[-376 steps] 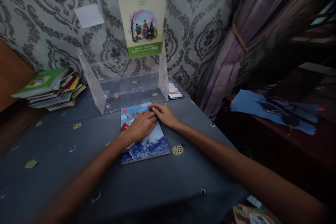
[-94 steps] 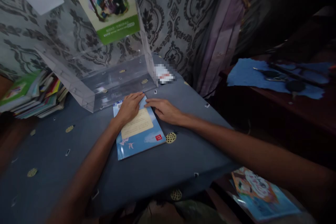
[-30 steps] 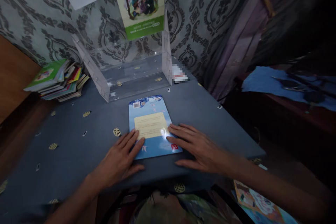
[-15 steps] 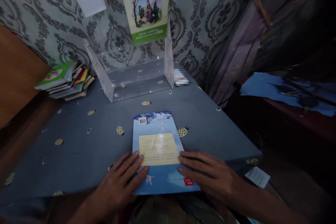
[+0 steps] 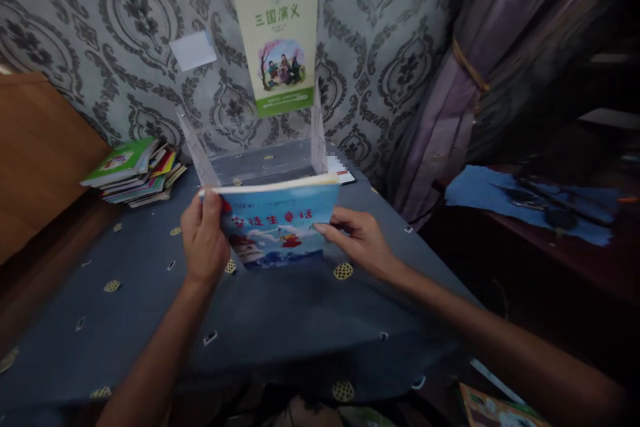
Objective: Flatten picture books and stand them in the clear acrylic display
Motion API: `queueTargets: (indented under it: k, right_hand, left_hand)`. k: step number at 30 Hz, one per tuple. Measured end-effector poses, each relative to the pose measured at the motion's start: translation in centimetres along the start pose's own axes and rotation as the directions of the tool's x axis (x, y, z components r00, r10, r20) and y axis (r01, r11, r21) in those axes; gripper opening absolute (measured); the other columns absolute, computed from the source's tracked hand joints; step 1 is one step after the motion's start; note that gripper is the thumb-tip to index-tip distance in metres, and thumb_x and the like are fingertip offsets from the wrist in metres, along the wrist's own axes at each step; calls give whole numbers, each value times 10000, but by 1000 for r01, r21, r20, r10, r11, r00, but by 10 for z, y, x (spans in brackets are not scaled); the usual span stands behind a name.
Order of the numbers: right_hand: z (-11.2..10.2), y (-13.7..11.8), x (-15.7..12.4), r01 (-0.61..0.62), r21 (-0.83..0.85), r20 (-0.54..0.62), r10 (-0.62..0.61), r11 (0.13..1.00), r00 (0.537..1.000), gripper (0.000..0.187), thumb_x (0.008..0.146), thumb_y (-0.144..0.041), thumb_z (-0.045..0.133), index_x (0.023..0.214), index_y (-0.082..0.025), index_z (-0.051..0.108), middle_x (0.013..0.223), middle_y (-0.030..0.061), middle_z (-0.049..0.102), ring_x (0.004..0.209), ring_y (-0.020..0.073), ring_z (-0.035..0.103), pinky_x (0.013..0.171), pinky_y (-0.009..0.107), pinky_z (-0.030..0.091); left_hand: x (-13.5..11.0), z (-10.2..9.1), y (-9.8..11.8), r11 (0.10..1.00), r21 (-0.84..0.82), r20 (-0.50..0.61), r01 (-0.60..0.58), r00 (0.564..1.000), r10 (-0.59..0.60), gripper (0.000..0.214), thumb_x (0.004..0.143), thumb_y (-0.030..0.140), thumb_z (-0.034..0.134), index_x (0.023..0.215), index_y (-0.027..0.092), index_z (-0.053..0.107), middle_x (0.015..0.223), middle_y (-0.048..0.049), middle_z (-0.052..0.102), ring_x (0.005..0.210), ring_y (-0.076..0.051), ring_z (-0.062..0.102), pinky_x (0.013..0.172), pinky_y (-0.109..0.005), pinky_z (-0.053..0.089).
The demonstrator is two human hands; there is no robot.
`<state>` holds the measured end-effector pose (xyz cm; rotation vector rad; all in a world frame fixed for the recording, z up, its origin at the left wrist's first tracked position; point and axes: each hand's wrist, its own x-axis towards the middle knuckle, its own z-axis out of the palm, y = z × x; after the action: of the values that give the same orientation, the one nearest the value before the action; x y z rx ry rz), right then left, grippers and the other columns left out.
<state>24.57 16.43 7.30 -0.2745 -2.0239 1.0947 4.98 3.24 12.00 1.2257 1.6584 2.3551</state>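
Blue book (image 5: 280,223) up off table (image 5: 280,320), between both hands. Left hand (image 5: 204,238) wrapped tight on left edge. Right hand (image 5: 357,240) pinching right edge.

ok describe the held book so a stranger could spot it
On the grey-blue table by the patterned wall is a clear stand. In front of it the left hand and right hand hold up a blue book. Unlike the green book upright in the stand, it has red lettering.
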Motion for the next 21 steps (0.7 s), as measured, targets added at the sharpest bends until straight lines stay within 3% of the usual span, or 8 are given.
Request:
queueTargets:
  k: [2, 4, 7, 8, 9, 11, 15, 21]
  right_hand:
    - [4, 4, 14, -105, 152, 45, 99, 983, 994, 301, 905, -465, 639, 844, -179, 710, 711, 6, 697, 577, 110, 597, 527, 224, 489]
    - [8, 9, 24, -217, 281, 119, 190, 935, 974, 323, 866, -491, 673, 814, -173, 686, 620, -17, 640, 481, 84, 528, 454, 208, 443]
    - [20, 26, 30, -387, 420, 193, 336, 821, 922, 358, 796, -517, 734, 832, -167, 667, 580, -25, 614, 436, 76, 503, 398, 196, 416]
    - [25, 34, 29, -441, 445, 214, 386, 779, 897, 373, 775, -519, 751, 859, -165, 666, 597, -18, 631, 451, 81, 523, 395, 191, 423]
    - [31, 43, 27, -491, 456, 240, 429, 743, 871, 391, 749, -517, 772, 869, -162, 662, 608, -11, 646, 463, 88, 544, 391, 188, 431]
    - [39, 59, 24, -577, 457, 283, 504, 676, 816, 392, 718, -492, 799, 863, -160, 649, 610, -11, 660, 480, 99, 577, 396, 187, 461]
    - [45, 79, 23, -675, 444, 293, 617, 589, 731, 272, 745, -360, 802, 793, -160, 624, 570, -29, 631, 468, 86, 570, 385, 164, 470]
    - [38, 81, 26, -714, 409, 336, 634, 568, 697, 233, 810, -286, 764, 754, -168, 570, 556, -35, 622, 460, 79, 577, 402, 155, 498]
  left_hand:
    - [29, 8, -12, 995, -92, 42, 41, 998, -37, 434, 881, 559, 657, 672, 194, 553, 629, 40, 539, 593, -93, 520, 601, -195, 480]
    - [51, 10, -30, 980, -99, 127, 172, 979, -159, 381, 855, 544, 673, 730, 196, 580, 663, 33, 576, 614, -105, 552, 633, -209, 509]
    - [66, 9, -67, 897, 73, 172, 437, 880, -443, 336, 807, 524, 670, 777, 203, 575, 655, 43, 568, 579, -116, 555, 610, -238, 520]
    - [66, 9, -81, 846, 173, 184, 504, 828, -530, 345, 796, 531, 658, 752, 208, 544, 632, 52, 542, 560, -116, 543, 613, -251, 523]
    - [65, 9, -94, 822, 224, 188, 524, 804, -564, 342, 784, 522, 658, 733, 209, 528, 606, 55, 521, 537, -121, 527, 601, -267, 521]
    - [61, 9, -116, 788, 306, 200, 535, 773, -602, 317, 767, 492, 653, 713, 206, 526, 585, 50, 512, 519, -130, 515, 577, -276, 503]
    - [59, 7, -139, 765, 466, 211, 445, 784, -584, 219, 771, 408, 629, 747, 201, 563, 623, 42, 526, 590, -146, 529, 603, -261, 467]
    - [46, -8, -136, 718, 654, 271, 238, 812, -517, 167, 782, 284, 626, 932, 212, 617, 705, 32, 549, 741, -185, 548, 782, -311, 477]
